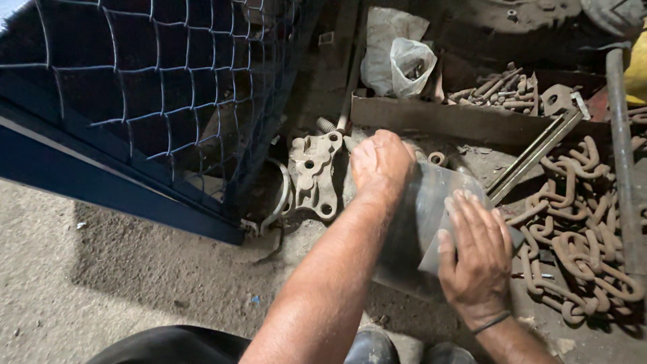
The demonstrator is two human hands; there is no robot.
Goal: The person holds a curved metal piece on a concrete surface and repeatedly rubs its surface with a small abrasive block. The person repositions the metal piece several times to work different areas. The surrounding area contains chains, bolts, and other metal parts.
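Note:
My left hand [381,165] is closed over the far end of a dark, curved metal sheet [421,216] that leans over the dirty floor. The right hand [475,253] lies flat on the near right part of the same sheet, fingers spread and pressed against it. A thin dark band circles the right wrist. Next to my left hand, on its left, lies a grey cast bracket [313,175] with several holes. The sheet's lower edge is hidden by my forearm.
A heavy rusty chain [579,236] is piled at the right. Behind it a shallow tray [431,118] holds rusty bolts [495,91] and a white plastic bag [411,64]. A blue mesh gate [155,94] stands left. A steel bar [623,155] runs along the right edge.

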